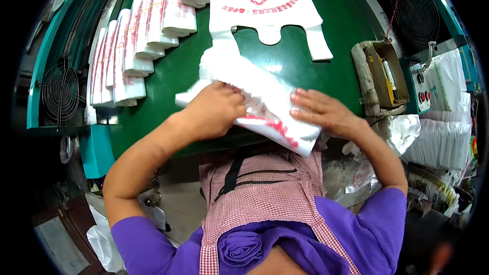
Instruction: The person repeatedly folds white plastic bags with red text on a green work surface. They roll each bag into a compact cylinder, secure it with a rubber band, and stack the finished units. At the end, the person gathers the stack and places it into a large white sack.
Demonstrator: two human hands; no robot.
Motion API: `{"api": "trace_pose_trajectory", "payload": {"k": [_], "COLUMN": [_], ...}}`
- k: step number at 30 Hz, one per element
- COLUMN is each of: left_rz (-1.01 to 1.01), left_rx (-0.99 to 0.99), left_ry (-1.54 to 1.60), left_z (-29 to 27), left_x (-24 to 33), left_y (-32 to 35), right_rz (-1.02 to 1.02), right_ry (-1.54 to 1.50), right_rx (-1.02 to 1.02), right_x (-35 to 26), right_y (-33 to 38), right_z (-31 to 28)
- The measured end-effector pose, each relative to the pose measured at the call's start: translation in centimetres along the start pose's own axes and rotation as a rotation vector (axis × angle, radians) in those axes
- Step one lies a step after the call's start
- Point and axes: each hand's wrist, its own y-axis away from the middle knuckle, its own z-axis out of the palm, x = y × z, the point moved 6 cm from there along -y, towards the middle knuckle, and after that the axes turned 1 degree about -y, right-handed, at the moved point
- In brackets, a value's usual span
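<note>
A folded bundle of white plastic bags with red print (265, 97) lies at the near edge of the green table (178, 71). My left hand (214, 109) grips its left part with the fingers curled around the fold. My right hand (323, 111) lies flat on the bundle's right side, fingers stretched and pressing down. Beyond the bundle, a flat stack of white bags with red print (265, 5) lies spread out with its handles toward me.
Several folded bag bundles (137, 40) stand in an overlapping row along the table's left. A small open box (387, 74) sits at the right edge by a control panel with buttons (423, 89). White bag stacks (443, 137) pile at the right. Fans sit left and top right.
</note>
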Motion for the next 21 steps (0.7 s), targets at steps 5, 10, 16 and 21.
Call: {"api": "trace_pose_trajectory", "payload": {"k": [5,10,16,21], "left_rz": [0.115,-0.058,-0.089,-0.161], "left_rx": [0.066,-0.272,-0.237,-0.372], "left_ry": [-0.048,0.328,0.312,0.262], "left_z": [-6.0,0.3,0.1,1.0], "left_x": [-0.1,-1.2,2.5,4.8], "left_y": [-4.5,-3.9,-3.4,-3.2], "right_rz": [-0.006,0.187,0.728,0.640], "right_ry": [0.165,-0.208,-0.784,-0.828], "right_rx": [-0.226,-0.296,-0.078,-0.301], "right_x": [2.3,2.3,2.6,-0.3], "right_y": [0.2,-0.1,0.8,-0.6], "right_z": [0.5,-1.7,-4.1,-4.1]}}
